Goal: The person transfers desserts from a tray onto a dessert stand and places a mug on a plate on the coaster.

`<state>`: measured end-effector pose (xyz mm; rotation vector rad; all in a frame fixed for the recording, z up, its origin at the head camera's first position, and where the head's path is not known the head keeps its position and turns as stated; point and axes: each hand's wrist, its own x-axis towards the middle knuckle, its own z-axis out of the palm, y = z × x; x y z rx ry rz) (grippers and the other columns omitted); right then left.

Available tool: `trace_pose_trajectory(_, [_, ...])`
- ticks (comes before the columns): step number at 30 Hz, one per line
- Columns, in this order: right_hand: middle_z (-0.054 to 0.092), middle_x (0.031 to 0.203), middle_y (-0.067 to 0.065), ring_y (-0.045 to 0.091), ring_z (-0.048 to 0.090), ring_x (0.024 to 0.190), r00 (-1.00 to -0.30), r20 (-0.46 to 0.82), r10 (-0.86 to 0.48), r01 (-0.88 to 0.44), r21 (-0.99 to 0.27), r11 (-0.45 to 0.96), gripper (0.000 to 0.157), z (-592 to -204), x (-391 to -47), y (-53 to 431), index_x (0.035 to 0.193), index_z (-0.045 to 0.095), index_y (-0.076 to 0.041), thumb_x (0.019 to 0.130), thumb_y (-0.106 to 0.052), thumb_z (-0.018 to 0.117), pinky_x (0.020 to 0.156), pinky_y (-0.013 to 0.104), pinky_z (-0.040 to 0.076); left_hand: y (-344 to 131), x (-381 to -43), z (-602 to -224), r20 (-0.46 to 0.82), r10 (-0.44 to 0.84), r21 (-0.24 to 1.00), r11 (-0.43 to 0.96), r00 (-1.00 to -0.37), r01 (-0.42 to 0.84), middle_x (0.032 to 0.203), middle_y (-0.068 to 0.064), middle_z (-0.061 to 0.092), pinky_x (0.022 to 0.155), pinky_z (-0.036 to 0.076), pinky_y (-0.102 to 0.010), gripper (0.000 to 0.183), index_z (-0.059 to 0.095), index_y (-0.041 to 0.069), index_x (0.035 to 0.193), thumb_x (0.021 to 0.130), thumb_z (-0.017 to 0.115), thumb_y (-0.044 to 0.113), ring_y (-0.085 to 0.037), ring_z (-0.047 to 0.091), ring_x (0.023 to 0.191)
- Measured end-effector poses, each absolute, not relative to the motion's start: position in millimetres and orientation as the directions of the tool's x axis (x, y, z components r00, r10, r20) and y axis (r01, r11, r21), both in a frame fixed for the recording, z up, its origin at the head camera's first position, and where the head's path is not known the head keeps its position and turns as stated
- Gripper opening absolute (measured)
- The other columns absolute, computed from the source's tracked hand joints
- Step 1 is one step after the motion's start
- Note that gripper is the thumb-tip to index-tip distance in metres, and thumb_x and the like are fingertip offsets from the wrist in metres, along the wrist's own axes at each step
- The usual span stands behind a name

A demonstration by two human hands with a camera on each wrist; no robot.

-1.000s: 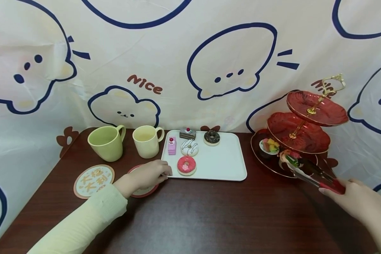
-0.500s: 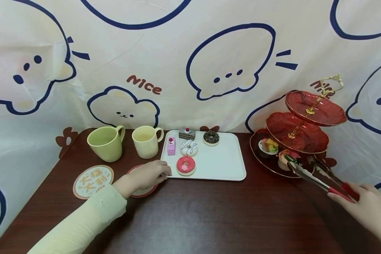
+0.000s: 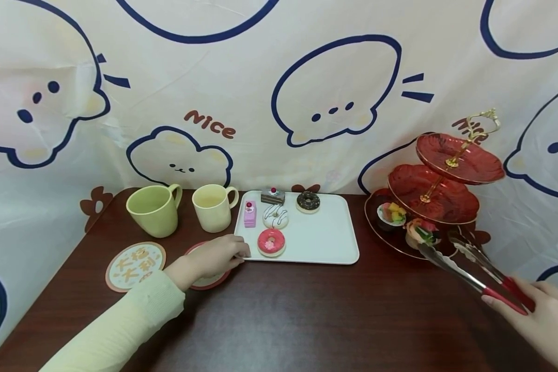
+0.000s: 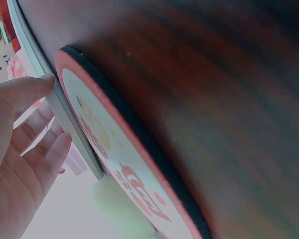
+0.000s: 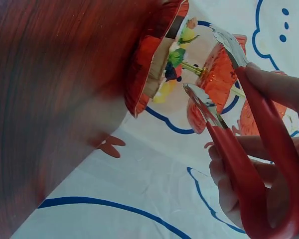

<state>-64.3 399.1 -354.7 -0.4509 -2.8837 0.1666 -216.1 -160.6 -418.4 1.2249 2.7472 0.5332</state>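
In the head view, my left hand (image 3: 220,254) grips the near left corner of a white tray (image 3: 325,237); the left wrist view shows thumb and fingers at its rim. On the tray are a pink-iced donut (image 3: 271,242), a white striped donut (image 3: 275,217), a chocolate donut (image 3: 308,202), a pink cake (image 3: 250,214) and a grey cake slice (image 3: 273,196). My right hand (image 3: 546,312) holds red-handled tongs (image 5: 226,149), their tips spread with nothing between. The tips are close to a cupcake-like treat (image 3: 420,232) on the red tiered stand's (image 3: 406,183) bottom plate.
A fruit-topped cup (image 3: 391,215) sits beside that treat on the bottom plate. A green mug (image 3: 154,212) and a pale yellow mug (image 3: 214,209) stand at the back left. Two round coasters lie in front, one (image 3: 135,266) beside the forearm, the other (image 4: 124,154) partly under the left hand.
The tongs have spread and drawn back to the right and toward me, leaving the cupcake-like treat on the bottom plate. My left hand has stayed at the tray.
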Motion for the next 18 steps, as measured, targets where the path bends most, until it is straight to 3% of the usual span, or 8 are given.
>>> trace_pose_trajectory(7, [0.051,0.094,0.035,0.040,0.054,0.077,-0.941,0.234,0.246,0.222,-0.122,0.967,0.087,-354,-61,392,0.113,0.056,0.021,0.080,-0.055,0.082,0.056,0.045,0.051,-160,-217,-417,0.059,0.734,0.353,0.619,-0.677,0.702,0.090,0.001,0.065,0.078,0.056,-0.034,0.016,0.074,0.011,0.097,0.091,0.073,-0.003,-0.015,0.064,0.086])
trace_pose_trajectory(13, [0.051,0.097,0.038,0.043,0.053,0.076,-0.969,0.176,0.175,0.169,-0.044,0.985,0.095,-347,-64,380,0.116,0.057,0.020,0.078,-0.064,0.078,0.062,0.056,0.056,-160,-216,-417,0.057,0.732,0.348,0.623,-0.679,0.700,0.090,0.001,0.064,0.079,0.056,-0.034,0.015,0.074,0.011,0.097,0.091,0.073,-0.003,-0.015,0.064,0.086])
trace_pose_trajectory(18, [0.053,0.098,0.037,0.039,0.053,0.073,-0.987,0.122,0.106,0.104,-0.029,0.994,0.094,-340,-72,370,0.123,0.057,0.017,0.081,-0.066,0.075,0.060,0.056,0.055,-159,-215,-418,0.058,0.731,0.347,0.624,-0.680,0.700,0.091,0.001,0.064,0.079,0.056,-0.033,0.015,0.074,0.011,0.097,0.091,0.073,-0.002,-0.014,0.063,0.086])
